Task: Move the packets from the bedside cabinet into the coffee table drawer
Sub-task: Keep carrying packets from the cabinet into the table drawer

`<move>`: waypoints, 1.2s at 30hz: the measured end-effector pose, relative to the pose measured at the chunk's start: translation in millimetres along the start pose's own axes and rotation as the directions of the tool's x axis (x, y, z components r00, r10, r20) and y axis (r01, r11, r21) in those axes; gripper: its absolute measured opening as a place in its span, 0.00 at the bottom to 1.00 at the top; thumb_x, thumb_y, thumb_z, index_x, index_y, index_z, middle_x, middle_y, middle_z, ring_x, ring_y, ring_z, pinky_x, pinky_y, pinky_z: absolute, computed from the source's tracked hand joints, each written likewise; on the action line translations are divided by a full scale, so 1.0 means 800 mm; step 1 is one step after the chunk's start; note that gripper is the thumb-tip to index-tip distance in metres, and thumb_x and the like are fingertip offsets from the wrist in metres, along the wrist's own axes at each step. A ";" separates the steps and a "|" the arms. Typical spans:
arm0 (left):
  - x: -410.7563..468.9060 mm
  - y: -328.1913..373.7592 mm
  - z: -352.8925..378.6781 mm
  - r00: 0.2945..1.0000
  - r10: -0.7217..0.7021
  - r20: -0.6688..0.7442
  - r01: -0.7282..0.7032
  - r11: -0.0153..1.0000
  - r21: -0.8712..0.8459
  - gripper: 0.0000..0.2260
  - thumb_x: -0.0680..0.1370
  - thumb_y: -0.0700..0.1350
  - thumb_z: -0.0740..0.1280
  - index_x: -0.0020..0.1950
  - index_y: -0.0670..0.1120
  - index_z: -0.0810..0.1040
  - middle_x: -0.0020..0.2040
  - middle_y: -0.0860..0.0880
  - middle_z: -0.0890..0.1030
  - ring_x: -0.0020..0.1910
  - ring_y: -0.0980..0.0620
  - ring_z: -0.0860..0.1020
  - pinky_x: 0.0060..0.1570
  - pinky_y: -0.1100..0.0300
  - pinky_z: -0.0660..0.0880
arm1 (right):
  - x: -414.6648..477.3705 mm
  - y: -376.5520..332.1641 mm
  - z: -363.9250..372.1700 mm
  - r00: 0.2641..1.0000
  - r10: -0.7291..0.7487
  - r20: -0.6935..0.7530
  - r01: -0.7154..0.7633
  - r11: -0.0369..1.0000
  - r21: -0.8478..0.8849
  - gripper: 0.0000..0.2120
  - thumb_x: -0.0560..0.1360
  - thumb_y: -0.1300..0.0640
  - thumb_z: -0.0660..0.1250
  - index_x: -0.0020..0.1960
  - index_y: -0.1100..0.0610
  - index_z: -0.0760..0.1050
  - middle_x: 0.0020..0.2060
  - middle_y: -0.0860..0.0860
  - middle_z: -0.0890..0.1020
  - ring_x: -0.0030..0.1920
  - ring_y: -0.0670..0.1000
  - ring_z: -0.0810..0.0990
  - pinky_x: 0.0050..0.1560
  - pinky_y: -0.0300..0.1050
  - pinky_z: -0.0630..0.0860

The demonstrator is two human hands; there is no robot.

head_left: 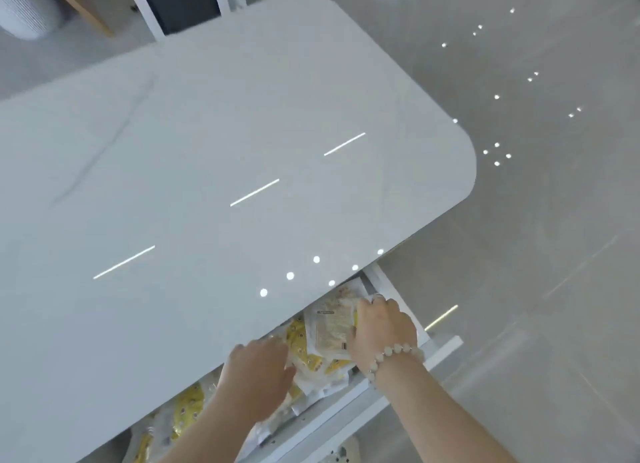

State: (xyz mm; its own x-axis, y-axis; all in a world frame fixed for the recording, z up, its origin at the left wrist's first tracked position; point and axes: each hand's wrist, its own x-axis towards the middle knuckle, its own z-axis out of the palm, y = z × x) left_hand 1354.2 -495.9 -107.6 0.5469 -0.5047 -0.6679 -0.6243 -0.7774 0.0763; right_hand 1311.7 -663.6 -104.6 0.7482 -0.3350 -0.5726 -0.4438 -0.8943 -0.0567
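The white coffee table (214, 158) fills most of the view, and its drawer (446, 350) stands pulled out below the near edge. Several yellow-and-white packets (306, 350) lie heaped inside the drawer. A pale packet (334, 327) sits on top of the heap. My right hand (384, 327), with a bead bracelet on the wrist, grips that pale packet at its right edge. My left hand (259, 376) rests flat on the yellow packets, fingers reaching under the tabletop edge. More yellow packets (187, 410) show further left in the drawer, partly hidden by the tabletop.
Grey tiled floor (536, 255) spreads to the right of the table. A white cabinet with a dark panel (183, 9) stands beyond the far end. A ribbed white object (24, 12) and a wooden leg (79, 2) sit at the top left.
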 end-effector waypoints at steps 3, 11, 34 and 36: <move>-0.068 -0.028 -0.061 0.994 0.001 -0.106 0.006 0.998 0.063 0.18 0.80 0.57 0.50 0.58 0.52 0.75 0.53 0.53 0.78 0.53 0.53 0.77 0.51 0.57 0.70 | -0.055 -0.028 -0.083 0.975 -0.199 -0.095 0.197 0.980 -0.026 0.13 0.78 0.55 0.55 0.59 0.56 0.72 0.56 0.53 0.75 0.58 0.53 0.72 0.54 0.45 0.69; -0.244 -0.092 -0.240 0.838 -0.283 -0.468 0.282 0.957 -0.074 0.18 0.82 0.56 0.50 0.58 0.51 0.75 0.53 0.52 0.81 0.56 0.50 0.76 0.50 0.59 0.67 | -0.195 -0.145 -0.281 0.773 -0.535 -0.341 0.530 0.840 -0.117 0.16 0.77 0.54 0.52 0.55 0.57 0.75 0.53 0.53 0.77 0.55 0.53 0.72 0.57 0.46 0.66; -0.657 -0.226 -0.154 0.067 -0.803 -0.592 0.714 0.453 -0.533 0.19 0.59 0.46 0.80 0.20 0.48 0.69 0.20 0.52 0.69 0.20 0.51 0.70 0.20 0.62 0.60 | -0.485 -0.508 -0.313 0.140 -0.961 -0.238 0.857 0.238 -0.457 0.15 0.77 0.56 0.53 0.51 0.60 0.76 0.49 0.55 0.80 0.53 0.56 0.74 0.53 0.47 0.65; -0.693 -0.242 -0.121 0.013 -0.809 -0.588 0.741 0.403 -0.537 0.19 0.59 0.46 0.80 0.20 0.48 0.69 0.20 0.52 0.69 0.20 0.51 0.71 0.19 0.62 0.62 | -0.520 -0.537 -0.291 0.095 -0.974 -0.205 0.866 0.182 -0.465 0.15 0.77 0.56 0.53 0.51 0.60 0.76 0.49 0.55 0.80 0.54 0.55 0.74 0.55 0.48 0.65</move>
State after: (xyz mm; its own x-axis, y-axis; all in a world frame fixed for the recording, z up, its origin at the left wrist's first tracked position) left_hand 1225.8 -101.7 319.3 0.8402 0.4014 0.3646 0.4535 -0.8888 -0.0663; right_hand 1305.8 -208.8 348.4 0.6044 0.7787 0.1682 0.7966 -0.5911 -0.1263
